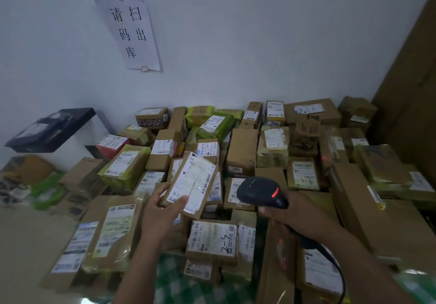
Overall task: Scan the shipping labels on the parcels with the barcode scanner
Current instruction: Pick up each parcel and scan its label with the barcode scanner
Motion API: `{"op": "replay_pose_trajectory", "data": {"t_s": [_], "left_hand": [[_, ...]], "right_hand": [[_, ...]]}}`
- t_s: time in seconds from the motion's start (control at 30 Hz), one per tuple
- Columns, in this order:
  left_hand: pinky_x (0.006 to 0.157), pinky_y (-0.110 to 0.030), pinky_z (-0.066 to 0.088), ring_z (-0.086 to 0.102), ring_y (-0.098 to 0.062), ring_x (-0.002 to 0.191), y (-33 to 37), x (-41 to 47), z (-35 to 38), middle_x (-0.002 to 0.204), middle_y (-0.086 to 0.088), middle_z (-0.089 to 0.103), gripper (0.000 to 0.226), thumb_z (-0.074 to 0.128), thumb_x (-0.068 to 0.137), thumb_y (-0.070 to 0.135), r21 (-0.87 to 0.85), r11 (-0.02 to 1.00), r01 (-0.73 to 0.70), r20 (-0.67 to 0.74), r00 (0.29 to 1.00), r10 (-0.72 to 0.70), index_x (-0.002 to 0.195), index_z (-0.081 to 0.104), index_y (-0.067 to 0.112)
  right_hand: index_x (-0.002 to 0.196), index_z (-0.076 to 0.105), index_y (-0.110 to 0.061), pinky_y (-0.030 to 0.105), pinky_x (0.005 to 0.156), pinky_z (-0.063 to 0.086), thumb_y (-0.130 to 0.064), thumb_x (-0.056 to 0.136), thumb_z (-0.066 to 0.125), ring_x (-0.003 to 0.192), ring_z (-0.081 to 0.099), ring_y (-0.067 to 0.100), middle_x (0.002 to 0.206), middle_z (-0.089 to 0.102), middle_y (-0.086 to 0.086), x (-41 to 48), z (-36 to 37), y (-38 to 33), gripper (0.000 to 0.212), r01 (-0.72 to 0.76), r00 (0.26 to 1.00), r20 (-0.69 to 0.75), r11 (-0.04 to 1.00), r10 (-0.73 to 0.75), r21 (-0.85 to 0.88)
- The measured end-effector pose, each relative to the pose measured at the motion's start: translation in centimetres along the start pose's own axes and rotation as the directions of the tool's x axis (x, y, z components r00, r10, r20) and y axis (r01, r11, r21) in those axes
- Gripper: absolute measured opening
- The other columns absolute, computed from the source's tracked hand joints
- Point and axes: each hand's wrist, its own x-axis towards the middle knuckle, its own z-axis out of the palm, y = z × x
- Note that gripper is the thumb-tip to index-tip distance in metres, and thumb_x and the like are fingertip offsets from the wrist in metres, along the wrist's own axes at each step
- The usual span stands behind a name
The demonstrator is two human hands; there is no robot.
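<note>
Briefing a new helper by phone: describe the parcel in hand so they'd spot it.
Under the wall sign lies a parcel heap. At its front, the left hand holds a small brown parcel beside the scanner. Only it is lifted off the heap.

White wall point(236, 32) with taped paper sign point(132, 32), black characters. Black stand point(52, 129) at left by the wall. Green checked cloth point(179, 284) at bottom edge.
</note>
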Motion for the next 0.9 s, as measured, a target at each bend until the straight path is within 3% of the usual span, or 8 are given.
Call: {"op": "replay_pose_trajectory", "data": {"t_s": [0.1,0.2,0.27,0.33,0.5,0.63,0.8,0.9], "left_hand": [[0.067,-0.033,0.061,0.073,-0.006,0.081,0.3,1.9,-1.2,0.106,0.014,0.07,0.05,0.085,0.076,0.024,0.057,0.998,-0.027,0.014,1.0,0.026,0.114,0.06,0.046],[0.076,-0.044,0.062,0.073,-0.012,0.086,0.5,3.4,-1.7,0.109,0.007,0.071,0.059,0.085,0.075,0.024,0.103,0.994,-0.037,0.031,0.999,0.034,0.127,0.059,0.037],[0.075,-0.045,0.062,0.074,-0.013,0.084,0.5,4.2,-1.9,0.104,0.01,0.071,0.058,0.085,0.075,0.023,0.128,0.99,-0.052,0.058,0.997,0.045,0.125,0.06,0.038],[0.074,-0.044,0.062,0.073,-0.011,0.081,0.4,4.6,-1.9,0.098,0.016,0.069,0.056,0.085,0.075,0.023,0.158,0.985,-0.069,0.084,0.995,0.056,0.122,0.059,0.042],[0.051,-0.019,0.054,0.071,-0.001,0.07,0.6,5.2,-1.7,0.092,0.023,0.065,0.056,0.084,0.076,0.021,0.179,0.98,-0.091,0.119,0.99,0.07,0.119,0.055,0.044],[0.051,-0.02,0.055,0.072,-0.005,0.071,0.3,5.7,-1.4,0.094,0.017,0.068,0.059,0.084,0.077,0.018,0.158,0.985,-0.072,0.133,0.99,0.051,0.119,0.053,0.045],[0.055,-0.021,0.056,0.073,-0.01,0.081,0.1,6.2,-1.0,0.106,0.009,0.07,0.057,0.083,0.079,0.023,0.159,0.984,-0.077,0.139,0.989,0.055,0.123,0.055,0.044],[0.055,-0.02,0.055,0.073,-0.009,0.081,0.1,6.5,-0.5,0.104,0.01,0.071,0.055,0.082,0.079,0.026,0.145,0.987,-0.066,0.144,0.989,0.044,0.125,0.057,0.042]], "right_hand": [[0.099,0.062,-0.039,0.027,0.056,0.055,-0.035,0.086,0.074,0.065,0.07,0.02,0.075,0.074,-0.003,0.9,0.9,-0.9,0.018,0.004,0.999,0.047,0.997,0.0,-0.08],[0.095,0.061,-0.043,0.011,0.058,0.05,-0.033,0.085,0.076,0.08,0.068,-0.002,0.082,0.073,-0.013,1.7,1.6,-1.7,0.02,0.027,0.998,0.063,0.991,-0.018,-0.133],[0.093,0.058,-0.044,0.004,0.057,0.044,-0.032,0.086,0.075,0.079,0.063,-0.013,0.081,0.069,-0.019,2.0,1.9,-2.1,0.022,0.023,0.998,0.061,0.987,-0.014,-0.159],[0.095,0.058,-0.044,0.005,0.059,0.045,-0.033,0.086,0.075,0.08,0.063,-0.012,0.085,0.069,-0.018,2.4,2.1,-2.3,0.022,0.027,0.998,0.065,0.984,-0.016,-0.178],[0.104,0.062,-0.039,0.029,0.06,0.057,-0.033,0.086,0.075,0.074,0.072,0.024,0.082,0.074,-0.002,3.1,2.6,-2.3,0.023,0.027,0.998,0.059,0.988,-0.019,-0.154],[0.109,0.061,-0.041,0.035,0.069,0.059,-0.035,0.086,0.075,0.078,0.072,0.025,0.089,0.074,-0.007,3.6,2.8,-2.3,0.028,0.024,0.999,0.051,0.983,-0.015,-0.181],[0.098,0.061,-0.042,0.022,0.057,0.056,-0.035,0.085,0.076,0.07,0.071,0.017,0.08,0.073,-0.018,3.6,2.7,-2.3,0.021,-0.007,0.999,0.051,0.987,0.015,-0.163],[0.097,0.061,-0.042,0.013,0.05,0.048,-0.033,0.085,0.076,0.06,0.067,0.002,0.074,0.069,-0.029,3.7,2.4,-2.2,0.021,-0.012,0.999,0.046,0.99,0.019,-0.142]]}}
